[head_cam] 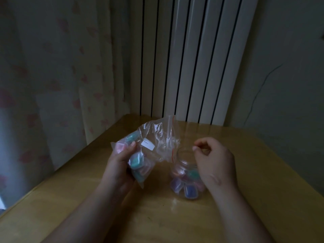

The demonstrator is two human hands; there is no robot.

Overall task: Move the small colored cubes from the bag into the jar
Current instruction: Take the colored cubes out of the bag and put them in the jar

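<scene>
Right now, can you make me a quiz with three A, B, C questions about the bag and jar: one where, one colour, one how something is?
1. Where does the jar stand? A) on the floor B) on the table C) in a hand
2. What colour is the label on the bag? A) white B) black C) yellow
3. How is the jar's mouth? A) lidded B) corked C) open
Answers: 1 B, it stands on wood. 2 A, the label is white, on the bag the left hand holds. 3 C, no lid covers the rim.

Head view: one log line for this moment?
left hand: grips bag | right hand: over jar, hold unclear | cubes: in bag and jar
</scene>
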